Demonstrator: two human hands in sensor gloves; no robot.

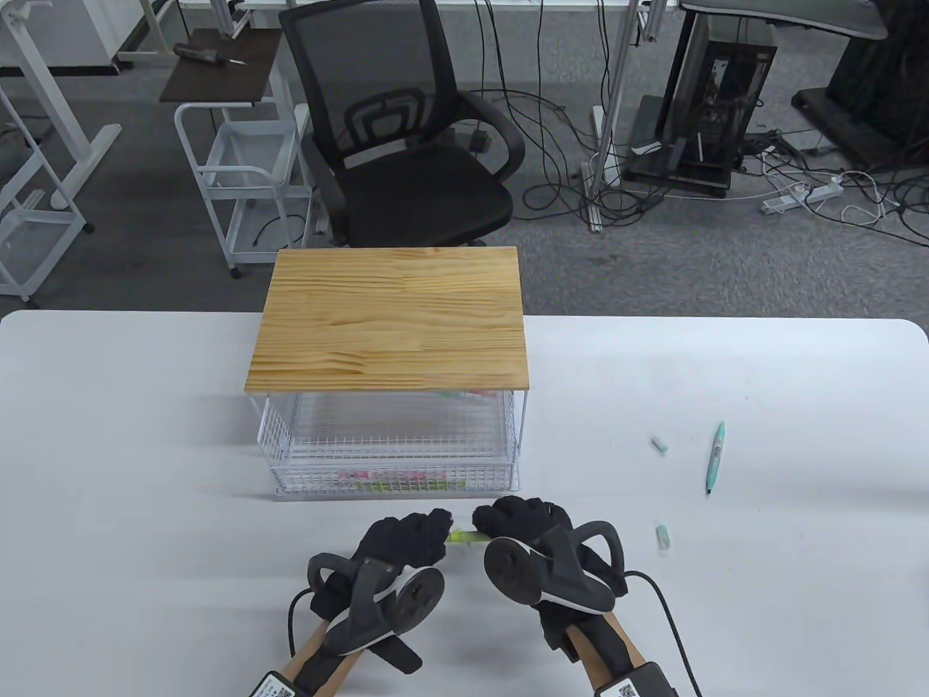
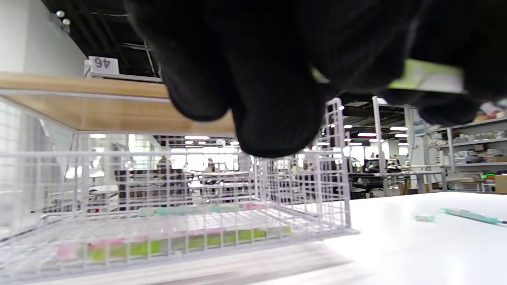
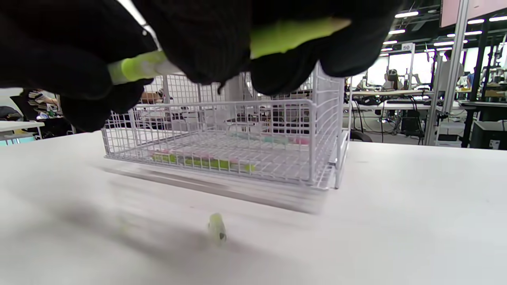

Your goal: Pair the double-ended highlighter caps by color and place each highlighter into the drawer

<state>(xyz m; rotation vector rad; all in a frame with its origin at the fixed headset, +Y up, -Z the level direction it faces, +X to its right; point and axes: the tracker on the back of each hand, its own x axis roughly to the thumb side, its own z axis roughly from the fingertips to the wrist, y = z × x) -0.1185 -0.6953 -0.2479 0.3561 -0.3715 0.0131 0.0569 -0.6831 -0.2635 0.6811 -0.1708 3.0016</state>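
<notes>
Both hands are gripping the green highlighter (image 1: 468, 537) just in front of the wire drawer (image 1: 395, 475): the left hand (image 1: 406, 541) is curling round one end, the right hand (image 1: 519, 526) round the barrel. A loose green cap (image 3: 217, 231) is lying on the bench (image 1: 762, 617) beneath. The pen is judged light, rigid and smooth, so it is best pinched mid-barrel. A teal highlighter (image 1: 715, 457) is waiting well to the right.

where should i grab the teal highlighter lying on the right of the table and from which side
Pinch the teal highlighter across the middle of its barrel, coming straight down from above. It lies flat on the white table, running near to far, with open space on both long sides. The two loose teal caps lie apart from it, to its left.
</notes>
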